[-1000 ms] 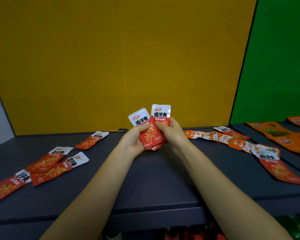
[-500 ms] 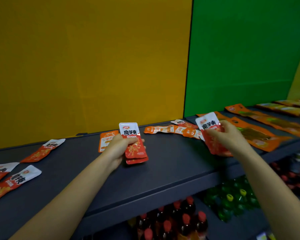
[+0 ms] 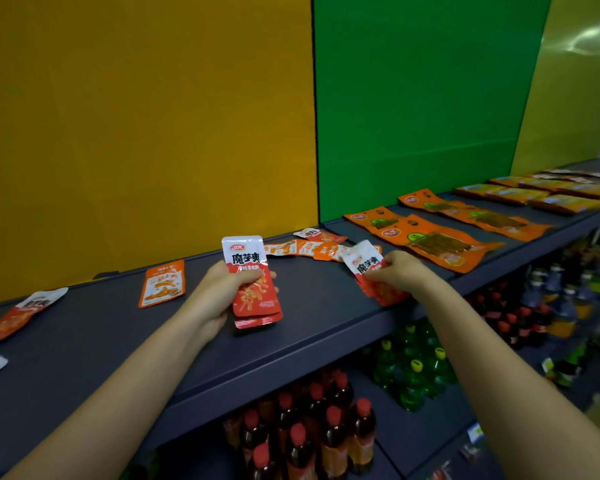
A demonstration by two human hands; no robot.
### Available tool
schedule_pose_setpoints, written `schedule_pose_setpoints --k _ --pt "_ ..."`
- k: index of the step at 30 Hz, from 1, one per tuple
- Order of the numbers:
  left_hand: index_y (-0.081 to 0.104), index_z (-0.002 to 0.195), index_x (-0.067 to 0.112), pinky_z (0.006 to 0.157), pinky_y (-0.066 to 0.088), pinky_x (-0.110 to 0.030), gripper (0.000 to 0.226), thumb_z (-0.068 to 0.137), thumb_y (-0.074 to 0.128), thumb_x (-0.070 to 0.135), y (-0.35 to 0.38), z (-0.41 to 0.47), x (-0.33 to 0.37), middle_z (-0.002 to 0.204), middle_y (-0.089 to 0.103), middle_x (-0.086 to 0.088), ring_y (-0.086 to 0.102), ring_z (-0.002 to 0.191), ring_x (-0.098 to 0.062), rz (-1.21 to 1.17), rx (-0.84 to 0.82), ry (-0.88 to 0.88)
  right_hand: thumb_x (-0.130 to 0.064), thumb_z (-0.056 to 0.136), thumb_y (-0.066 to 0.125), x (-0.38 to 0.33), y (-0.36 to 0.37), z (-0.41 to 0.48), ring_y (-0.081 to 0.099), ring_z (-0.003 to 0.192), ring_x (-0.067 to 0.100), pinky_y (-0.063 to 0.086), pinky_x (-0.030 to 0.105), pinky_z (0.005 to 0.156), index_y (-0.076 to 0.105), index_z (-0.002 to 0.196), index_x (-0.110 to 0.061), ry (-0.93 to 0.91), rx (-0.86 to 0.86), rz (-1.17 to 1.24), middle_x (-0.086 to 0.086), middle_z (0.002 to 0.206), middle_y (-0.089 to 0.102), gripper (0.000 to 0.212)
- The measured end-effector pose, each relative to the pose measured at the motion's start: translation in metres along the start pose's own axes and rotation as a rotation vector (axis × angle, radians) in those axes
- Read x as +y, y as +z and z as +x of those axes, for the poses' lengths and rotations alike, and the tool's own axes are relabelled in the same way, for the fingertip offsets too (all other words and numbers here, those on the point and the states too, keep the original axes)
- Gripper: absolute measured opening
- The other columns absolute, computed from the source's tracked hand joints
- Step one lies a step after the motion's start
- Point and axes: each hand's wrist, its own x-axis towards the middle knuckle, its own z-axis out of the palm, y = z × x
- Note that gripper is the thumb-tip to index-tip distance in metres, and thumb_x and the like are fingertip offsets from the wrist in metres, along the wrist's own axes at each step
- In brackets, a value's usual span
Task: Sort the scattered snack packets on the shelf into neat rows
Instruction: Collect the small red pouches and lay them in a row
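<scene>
My left hand [image 3: 219, 296] is gripping the packet stack [image 3: 253, 289]; my right hand [image 3: 400, 275] is pinching a single packet [image 3: 364, 259], best laid square to the shelf [image 3: 312, 303] edge.

both arms are bare: the left forearm [image 3: 118, 393] and the right forearm [image 3: 499, 375] are uncovered along all of their visible length, slim and smooth. the left hand [image 3: 219, 292] and the right hand [image 3: 400, 277] are bare as well; the fingernails are too small to make out.

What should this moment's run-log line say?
left hand: holds red packet stack | right hand: pinches single red packet near shelf front | rows: not yet formed
</scene>
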Motion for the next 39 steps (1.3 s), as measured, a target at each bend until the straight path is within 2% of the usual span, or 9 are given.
schedule_pose_setpoints --k 2,6,10,12,16,20,24,32,39 --pt "0.058 0.098 0.014 0.061 0.059 -0.027 0.014 0.090 0.052 0.004 0.025 0.000 0.003 0.076 0.075 -0.003 0.072 0.065 -0.017 -0.032 -0.028 0.012 -0.032 0.085 0.060 0.007 -0.004 -0.005 0.050 0.092 0.024 0.040 0.034 0.075 0.051 0.102 -0.009 -0.090 0.036 0.059 0.010 0.100 0.052 0.030" --pt "0.058 0.101 0.012 0.060 0.059 -0.027 0.015 0.089 0.053 0.005 0.099 0.002 0.014 0.075 0.075 -0.001 0.072 0.064 -0.015 -0.085 -0.107 0.056 -0.030 0.088 0.058 0.051 -0.048 -0.029 0.055 0.104 0.029 0.045 0.042 0.089 0.049 0.114 -0.004 -0.184 0.169 0.218 0.011 0.107 0.058 0.037" --pt "0.059 0.101 0.013 0.058 0.059 -0.027 0.016 0.089 0.052 0.005 0.195 0.005 0.013 0.078 0.076 -0.003 0.072 0.066 -0.016 -0.153 -0.218 0.098 -0.029 0.087 0.060 0.145 -0.135 -0.051 0.061 0.094 0.022 0.048 0.041 0.085 0.053 0.103 -0.017 -0.196 0.356 0.464 0.005 0.100 0.062 0.021" --pt "0.061 0.099 0.014 0.055 0.058 -0.024 0.016 0.089 0.051 0.006 0.245 0.007 0.004 0.077 0.076 -0.002 0.071 0.063 -0.012 -0.165 -0.271 0.108 -0.026 0.089 0.059 0.204 -0.175 -0.064 0.062 0.085 0.018 0.050 0.038 0.077 0.052 0.092 -0.021 -0.142 0.419 0.586 0.006 0.096 0.063 0.009" --pt "0.063 0.093 0.013 0.053 0.057 -0.024 0.017 0.088 0.051 0.004 0.351 0.013 -0.032 0.074 0.075 0.001 0.070 0.058 -0.014 -0.155 -0.389 0.062 -0.016 0.092 0.055 0.319 -0.233 -0.095 0.060 0.054 -0.001 0.048 0.015 0.049 0.053 0.086 -0.018 0.034 0.521 0.716 0.000 0.079 0.059 0.006" --pt "0.062 0.098 0.011 0.057 0.057 -0.026 0.015 0.087 0.054 0.004 0.450 0.017 -0.076 0.081 0.072 -0.007 0.069 0.063 -0.017 -0.108 -0.510 -0.018 -0.018 0.091 0.055 0.409 -0.265 -0.119 0.060 0.068 0.016 0.050 0.021 0.053 0.055 0.103 -0.012 0.207 0.599 0.816 0.004 0.084 0.063 0.014" --pt "0.059 0.110 0.007 0.063 0.056 -0.029 0.024 0.085 0.059 0.007 0.530 0.021 -0.119 0.090 0.070 -0.011 0.069 0.074 -0.020 -0.044 -0.656 -0.124 -0.017 0.091 0.056 0.470 -0.273 -0.124 0.062 0.081 0.026 0.051 0.036 0.071 0.056 0.101 -0.013 0.301 0.657 0.845 0.011 0.096 0.066 0.011" --pt "0.060 0.108 0.007 0.060 0.054 -0.028 0.023 0.085 0.059 0.008 0.674 0.076 -0.174 0.081 0.073 -0.007 0.070 0.070 -0.018 0.008 -0.783 -0.245 -0.014 0.090 0.058 0.571 -0.321 -0.079 0.060 0.073 0.017 0.047 0.029 0.067 0.057 0.097 -0.013 0.381 0.697 0.831 0.003 0.085 0.066 0.007" --pt "0.059 0.109 0.012 0.060 0.055 -0.029 0.024 0.086 0.059 0.007 0.825 0.164 -0.170 0.079 0.073 -0.004 0.070 0.068 -0.018 -0.012 -0.812 -0.170 -0.015 0.090 0.057 0.649 -0.412 0.024 0.062 0.079 0.020 0.049 0.032 0.073 0.058 0.099 -0.013 0.351 0.789 0.822 0.004 0.088 0.066 0.010"
